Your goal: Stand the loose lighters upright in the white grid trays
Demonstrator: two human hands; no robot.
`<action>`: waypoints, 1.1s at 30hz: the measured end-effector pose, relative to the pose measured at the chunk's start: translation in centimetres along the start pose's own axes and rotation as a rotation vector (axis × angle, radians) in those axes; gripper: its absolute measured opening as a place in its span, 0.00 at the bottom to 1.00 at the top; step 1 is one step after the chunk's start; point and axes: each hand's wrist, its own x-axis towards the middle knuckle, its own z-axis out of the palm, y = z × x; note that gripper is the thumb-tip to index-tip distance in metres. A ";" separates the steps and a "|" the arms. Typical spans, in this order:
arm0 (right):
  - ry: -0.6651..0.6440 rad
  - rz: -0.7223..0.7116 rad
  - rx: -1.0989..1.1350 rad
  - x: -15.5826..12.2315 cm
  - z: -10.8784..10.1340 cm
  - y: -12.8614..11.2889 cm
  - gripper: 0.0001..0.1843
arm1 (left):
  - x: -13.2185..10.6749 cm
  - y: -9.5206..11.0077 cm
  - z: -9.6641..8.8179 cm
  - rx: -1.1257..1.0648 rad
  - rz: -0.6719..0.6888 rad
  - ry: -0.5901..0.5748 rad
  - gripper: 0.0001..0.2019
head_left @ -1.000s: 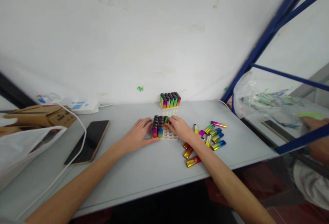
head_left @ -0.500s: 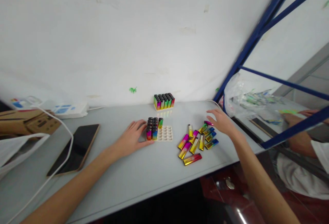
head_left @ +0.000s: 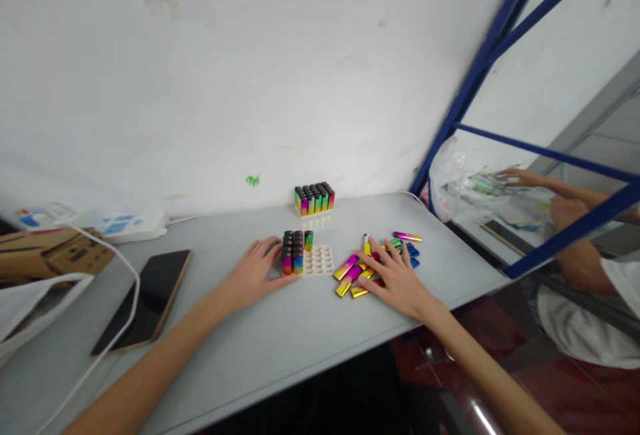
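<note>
My left hand rests at the left side of a white tray with round holes. Its thumb lies along the front corner and its fingers reach the back-left side, bracketing the tray. Black-topped, multicoloured lighters stand upright in the tray's left columns, with a green lighter beside them; the right-hand holes are bare. Palm down, my right hand lies with spread fingers over a loose pile of shiny lighters, partly hiding them. A single purple-and-gold lighter lies apart behind that hand.
A full tray of lighters stands by the wall. At left lie a dark phone, a white cable and a cardboard box. Blue metal bars rise at right; beyond them, another person's arms reach near plastic bags.
My right hand has moved left and toward me, from the pile's far right edge onto the lighters, which are bunched closer together. The left hand stays at the tray.
</note>
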 end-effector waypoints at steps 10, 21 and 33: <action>0.053 -0.022 0.063 3.6 0.8 1.3 0.29 | 0.0 0.1 0.0 -0.006 0.002 0.018 0.38; 0.226 0.317 0.047 6.3 0.3 14.5 0.23 | -0.1 -0.2 0.3 0.016 0.026 0.019 0.37; 0.329 0.381 0.355 8.6 -1.4 12.5 0.19 | -0.2 -0.4 0.3 0.034 0.034 0.011 0.37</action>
